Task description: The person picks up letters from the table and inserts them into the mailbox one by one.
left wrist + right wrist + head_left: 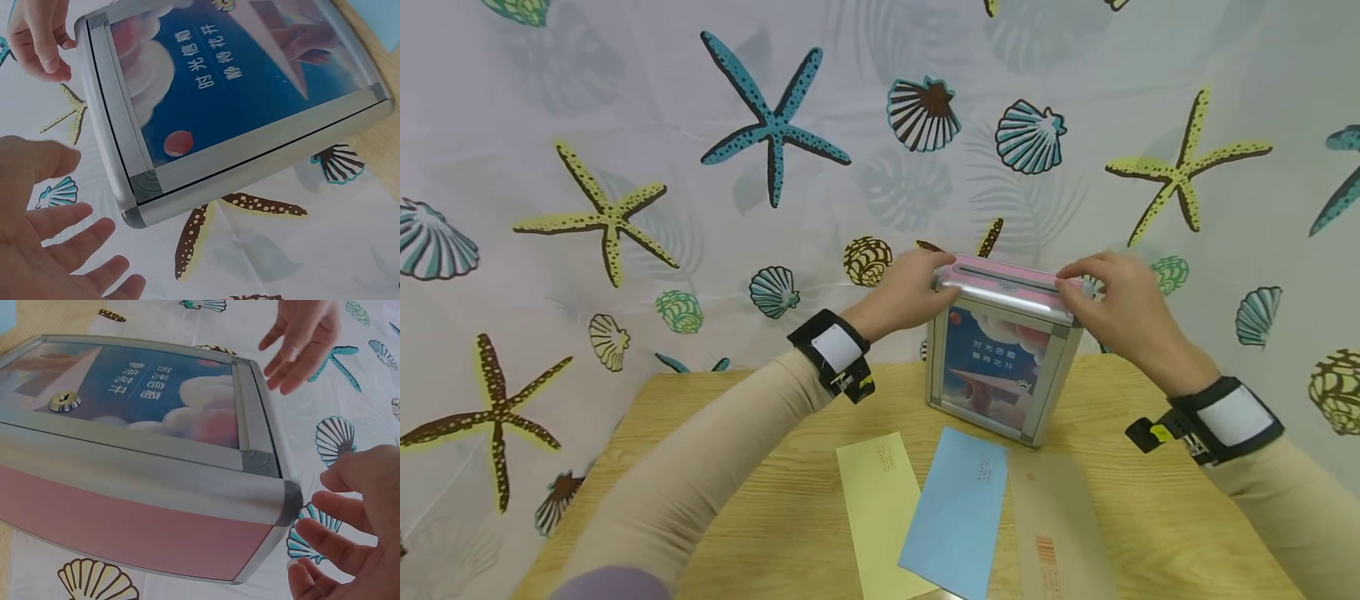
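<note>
The box (1000, 358) stands upright between both hands, left hand (902, 292) and right hand (1116, 304) equally near its top corners, fingers spread, gripping nothing.

Pink-sided silver box (1000, 367) (blue picture front); yellow envelope (880, 508), blue envelope (958, 512); starfish-and-shell curtain (625, 167).

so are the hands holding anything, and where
Nothing is gripped: both hands, left and right, sit open at the top ends of the box.
</note>
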`<move>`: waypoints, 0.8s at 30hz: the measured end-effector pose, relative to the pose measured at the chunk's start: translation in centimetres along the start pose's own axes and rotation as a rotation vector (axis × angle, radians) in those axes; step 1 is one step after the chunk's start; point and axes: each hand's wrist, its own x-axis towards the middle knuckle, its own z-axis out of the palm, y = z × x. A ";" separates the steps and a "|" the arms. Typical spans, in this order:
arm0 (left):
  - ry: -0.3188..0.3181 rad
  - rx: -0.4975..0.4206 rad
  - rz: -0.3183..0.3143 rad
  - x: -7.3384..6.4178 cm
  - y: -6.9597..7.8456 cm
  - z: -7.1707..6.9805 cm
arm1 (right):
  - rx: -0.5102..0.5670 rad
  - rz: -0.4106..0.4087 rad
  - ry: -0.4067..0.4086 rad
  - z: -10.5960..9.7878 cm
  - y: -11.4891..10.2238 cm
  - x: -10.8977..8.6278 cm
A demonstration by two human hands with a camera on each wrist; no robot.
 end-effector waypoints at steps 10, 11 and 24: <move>-0.055 0.158 -0.095 -6.2 -2.2 -1.1 | 0.020 -0.124 -0.019 -0.9 -3.0 -1.8; -0.042 0.178 -0.096 -6.8 -2.5 -1.2 | 0.029 -0.140 -0.016 -0.8 -3.3 -1.9; -0.014 0.276 -0.130 -15.7 -3.7 0.6 | 0.034 -0.315 -0.029 1.4 -7.6 -6.7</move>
